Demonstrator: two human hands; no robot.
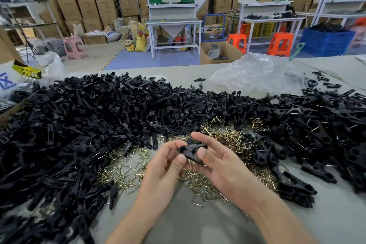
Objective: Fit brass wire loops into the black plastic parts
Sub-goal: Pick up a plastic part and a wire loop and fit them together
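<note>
VISITOR: At the near edge of the table [188,224], above the scattered loops [126,172], what do your hands have?

WORKER: One black part [191,149], lifted clear of the table, between both hands. My left hand [166,162] pinches its left end, thumb against curled fingers. My right hand [219,162] cradles the other end, thumb pressing on top, forefinger raised straight above it. Whether a loop already sits on it I cannot tell; my fingers cover that spot.

VISITOR: And the stock?

WORKER: The heap [89,121] of black parts runs across the table from left to right, behind and beside my hands. The loops lie just under them, within easy reach.

VISITOR: How do you do this step well?

WORKER: As I judge it, keep the left pinch firm so the part cannot twist, and turn its opening toward me before a loop goes in. Take one loop only; they look apt to tangle. Seat one end first, then press the other home with the right thumb, squarely, so the wire does not spring out. Work low over the pile, so a dropped loop falls among its own.
</note>
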